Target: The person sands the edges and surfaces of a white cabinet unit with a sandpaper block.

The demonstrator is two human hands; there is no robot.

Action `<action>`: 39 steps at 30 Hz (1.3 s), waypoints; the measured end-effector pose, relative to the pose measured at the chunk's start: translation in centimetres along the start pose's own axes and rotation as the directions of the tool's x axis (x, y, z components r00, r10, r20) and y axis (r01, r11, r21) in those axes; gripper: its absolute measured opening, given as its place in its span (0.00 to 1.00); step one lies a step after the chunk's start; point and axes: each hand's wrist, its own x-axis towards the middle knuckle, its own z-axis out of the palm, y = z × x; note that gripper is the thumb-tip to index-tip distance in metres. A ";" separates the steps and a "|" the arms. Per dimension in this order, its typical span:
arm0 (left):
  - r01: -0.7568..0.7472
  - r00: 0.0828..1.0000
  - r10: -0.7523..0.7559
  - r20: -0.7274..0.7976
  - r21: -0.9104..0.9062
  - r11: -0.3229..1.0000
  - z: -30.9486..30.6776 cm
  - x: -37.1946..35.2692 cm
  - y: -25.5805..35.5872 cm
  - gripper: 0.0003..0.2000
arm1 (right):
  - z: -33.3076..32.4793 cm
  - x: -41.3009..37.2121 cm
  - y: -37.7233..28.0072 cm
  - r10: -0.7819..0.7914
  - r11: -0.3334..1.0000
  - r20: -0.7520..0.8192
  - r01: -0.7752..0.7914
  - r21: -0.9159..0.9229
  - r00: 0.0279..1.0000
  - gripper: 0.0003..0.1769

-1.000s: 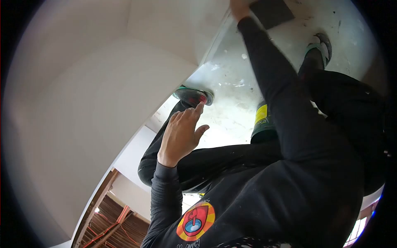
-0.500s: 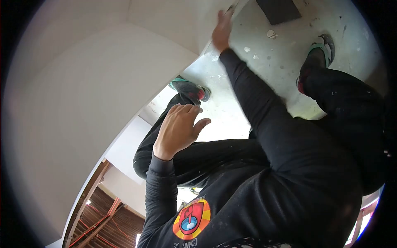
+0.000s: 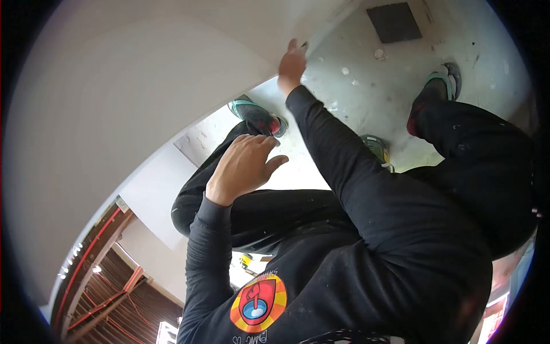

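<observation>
The right hand (image 3: 292, 66) has moved away from the dark sheet (image 3: 394, 23).

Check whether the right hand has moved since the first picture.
Yes. The right hand has moved away from the dark square sheet, toward the wall corner.

Holds the right hand (image 3: 292, 67) at the edge of a white panel (image 3: 149, 86), spreads the left hand (image 3: 243, 170) loosely over the bent left leg (image 3: 286, 215), and rests both sandals (image 3: 453, 80) on a spotted floor (image 3: 412, 64) near a dark square sheet (image 3: 394, 23).

Spotted grey floor (image 3: 395, 94), brown slats (image 3: 112, 281)
</observation>
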 end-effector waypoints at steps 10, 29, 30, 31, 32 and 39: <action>-0.002 1.000 0.002 0.028 -0.004 1.000 -0.8 0.6 -0.3 0.17 | -3.6 1.2 12.2 -0.176 -0.176 0.697 0.674 -0.718 0.696 0.08; -0.180 0.959 0.012 -0.283 -0.575 0.798 9.1 13.4 -5.2 0.36 | -7.7 0.6 -6.3 0.067 0.089 0.925 0.922 -0.378 0.373 0.16; -0.161 0.958 -0.034 -0.283 -0.636 0.755 8.0 12.3 -3.2 0.37 | -7.5 0.1 -6.5 0.203 0.442 0.812 0.688 -0.575 0.548 0.15; -0.142 0.957 -0.082 -0.279 -0.694 0.706 7.2 12.0 -1.9 0.38 | -7.2 -0.4 -7.1 0.393 0.683 0.680 0.299 -0.667 0.618 0.15; -0.236 0.930 -0.023 -0.366 -0.645 0.727 7.8 13.7 -3.3 0.39 | -7.3 -0.2 -7.2 0.379 0.681 0.680 0.308 -0.664 0.628 0.15; -0.304 0.879 -0.004 -0.477 -0.567 0.766 7.5 14.4 -3.4 0.35 | -10.4 -3.8 -13.0 0.274 0.793 0.762 0.311 -0.525 0.587 0.22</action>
